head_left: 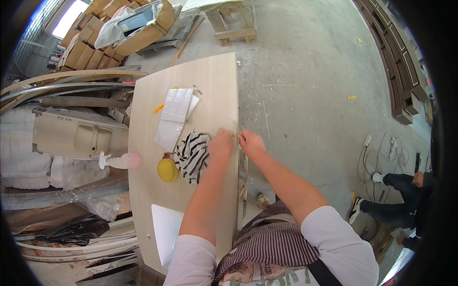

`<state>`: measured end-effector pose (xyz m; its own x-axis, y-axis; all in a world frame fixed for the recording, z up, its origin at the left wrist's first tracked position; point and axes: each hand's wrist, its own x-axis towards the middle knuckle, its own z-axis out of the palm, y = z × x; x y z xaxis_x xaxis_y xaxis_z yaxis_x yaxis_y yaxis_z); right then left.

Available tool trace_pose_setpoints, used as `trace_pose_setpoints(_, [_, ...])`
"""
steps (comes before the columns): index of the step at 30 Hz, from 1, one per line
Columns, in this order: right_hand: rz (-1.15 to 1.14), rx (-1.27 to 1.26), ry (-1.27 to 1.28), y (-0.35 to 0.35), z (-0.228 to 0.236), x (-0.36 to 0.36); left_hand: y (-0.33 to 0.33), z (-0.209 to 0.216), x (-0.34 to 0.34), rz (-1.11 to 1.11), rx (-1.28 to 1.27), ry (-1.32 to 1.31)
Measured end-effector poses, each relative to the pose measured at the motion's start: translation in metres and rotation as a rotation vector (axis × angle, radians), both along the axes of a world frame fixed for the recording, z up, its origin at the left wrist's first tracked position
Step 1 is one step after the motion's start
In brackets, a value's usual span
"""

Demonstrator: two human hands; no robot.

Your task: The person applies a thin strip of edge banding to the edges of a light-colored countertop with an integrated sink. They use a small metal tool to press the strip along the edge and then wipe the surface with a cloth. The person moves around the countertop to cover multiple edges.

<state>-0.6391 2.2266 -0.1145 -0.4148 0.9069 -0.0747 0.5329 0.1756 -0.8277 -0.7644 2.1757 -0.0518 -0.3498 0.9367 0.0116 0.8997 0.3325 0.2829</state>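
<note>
Both of my arms reach over a pale wood-look tabletop (157,190) to its right edge. My left hand (221,143) is closed above the board, just right of a crumpled black-and-white striped cloth (193,155). Across the edge, my right hand (251,143) has its fingers pinched together against the board's side. Whatever either hand grips is too small or hidden to make out. Left of the cloth lies a round yellow object (167,169) with a brownish top. Glossy white flat pieces (175,107) lie farther up the board, with a yellow strip (158,108) beside them.
A pink spray bottle (125,161) lies at the board's left edge. Nearer me is a white curved sheet (167,231). Curved strips and a wrapped beige panel (62,133) crowd the left; cardboard boxes (88,50) are behind. Another person's legs (396,209) and cables show at right.
</note>
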Motion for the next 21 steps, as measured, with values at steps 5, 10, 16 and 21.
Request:
trace_pose_setpoints(5, [-0.001,0.006,0.036,-0.012,0.004,0.002,-0.013,-0.003,0.0,-0.021,0.074,-0.005])
trace_pose_setpoints(10, [0.013,0.036,0.015,-0.024,0.006,0.007,-0.027,-0.008,0.001,-0.048,0.101,0.004])
trace_pose_setpoints(16, [0.021,0.03,0.025,-0.039,0.006,0.012,-0.043,-0.002,0.008,-0.032,0.084,-0.075])
trace_pose_setpoints(21, [0.02,0.047,0.043,-0.054,0.006,0.016,-0.058,-0.005,0.01,-0.026,0.063,-0.033])
